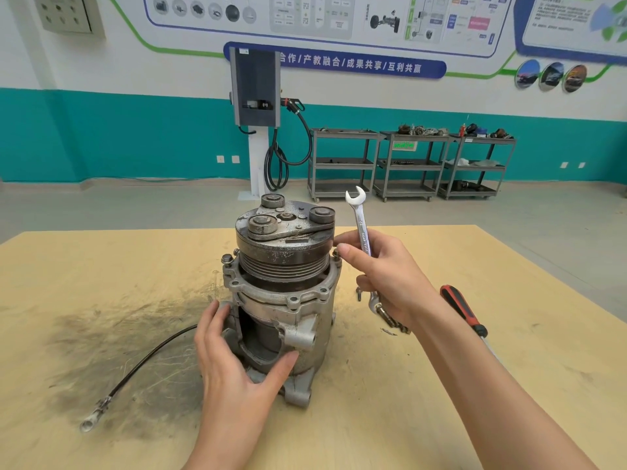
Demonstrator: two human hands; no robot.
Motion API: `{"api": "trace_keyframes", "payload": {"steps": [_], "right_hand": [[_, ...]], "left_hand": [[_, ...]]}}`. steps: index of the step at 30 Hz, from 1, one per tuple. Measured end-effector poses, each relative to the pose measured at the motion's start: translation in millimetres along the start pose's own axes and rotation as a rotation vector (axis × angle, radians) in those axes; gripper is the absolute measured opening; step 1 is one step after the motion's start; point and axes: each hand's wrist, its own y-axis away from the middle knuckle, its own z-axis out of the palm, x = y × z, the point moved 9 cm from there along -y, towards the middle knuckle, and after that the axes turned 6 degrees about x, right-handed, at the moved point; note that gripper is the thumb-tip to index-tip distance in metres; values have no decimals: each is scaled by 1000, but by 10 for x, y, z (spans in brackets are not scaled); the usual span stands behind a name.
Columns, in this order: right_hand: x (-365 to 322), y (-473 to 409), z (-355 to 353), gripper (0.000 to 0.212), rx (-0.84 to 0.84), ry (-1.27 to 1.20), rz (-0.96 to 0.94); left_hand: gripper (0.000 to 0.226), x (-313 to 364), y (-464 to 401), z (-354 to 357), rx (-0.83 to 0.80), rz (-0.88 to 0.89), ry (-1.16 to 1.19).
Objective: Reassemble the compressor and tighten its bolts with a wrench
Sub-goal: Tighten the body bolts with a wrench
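The grey metal compressor (283,293) stands upright on the table, its dark clutch pulley (285,239) on top. My left hand (234,354) holds the lower housing from the front left, thumb across the front. My right hand (386,279) grips a silver combination wrench (360,222) with its open jaw pointing up, and its fingertips touch a bolt (336,254) at the right side of the compressor's flange. Another bolt (226,259) sits in the flange at the left.
The yellowish wooden table (509,334) has a dark greasy smear at the left. A black cable with a metal lug (135,371) trails left. Loose bolts (390,317) lie under my right wrist. A red-and-black screwdriver (463,310) lies at the right. Grey trolleys stand behind.
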Motion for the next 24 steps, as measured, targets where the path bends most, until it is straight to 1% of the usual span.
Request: {"api": "trace_keyframes", "payload": {"steps": [3, 7, 9, 13, 16, 21, 24], "right_hand": [[9, 10, 16, 8, -3, 14, -2], [21, 0, 24, 19, 36, 31, -6], [11, -3, 9, 18, 22, 25, -2], [17, 5, 3, 6, -20, -22, 36], [18, 19, 40, 7, -28, -18, 29], [27, 1, 43, 19, 54, -18, -23], [29, -1, 29, 10, 22, -6, -7]], "left_hand": [[106, 11, -2, -4, 6, 1, -3], [105, 15, -7, -23, 24, 8, -3], [105, 13, -12, -24, 32, 18, 6], [105, -9, -3, -12, 30, 18, 16], [105, -18, -2, -17, 30, 14, 17], [105, -30, -4, -7, 29, 8, 13], [105, -33, -1, -9, 31, 10, 13]]}}
